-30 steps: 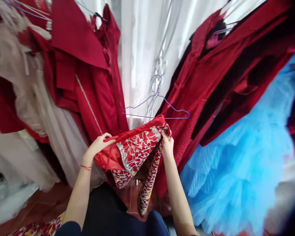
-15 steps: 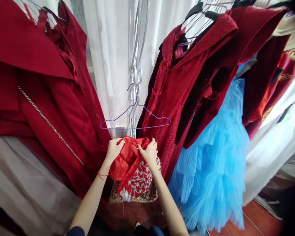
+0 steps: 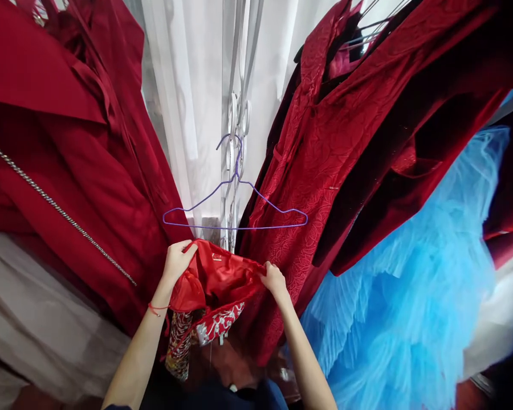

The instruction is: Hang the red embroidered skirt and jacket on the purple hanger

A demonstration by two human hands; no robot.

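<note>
A red garment (image 3: 226,273) with a satin lining and silver-and-gold embroidery hangs between my hands, its inside facing up at me. My left hand (image 3: 179,259) pinches its upper left edge; a thin red string bracelet circles that wrist. At the right end of the same edge, my right hand (image 3: 274,280) grips the cloth with curled fingers. Just beyond and above the garment, a bare purple wire hanger (image 3: 235,226) hangs by its hook from white metalwork. The garment's lower part is partly hidden under its own folds.
Dark red dresses (image 3: 89,171) hang close on the left, one with a silver chain trim. On the right hang a patterned red dress (image 3: 308,165), dark velvet garments and a blue tulle skirt (image 3: 410,285). A white curtain (image 3: 171,85) stands behind the hanger.
My hands have moved apart, spreading the garment's top edge wide and exposing more red lining. The embroidered front has folded down. My view has come closer to the hanger and racks.
</note>
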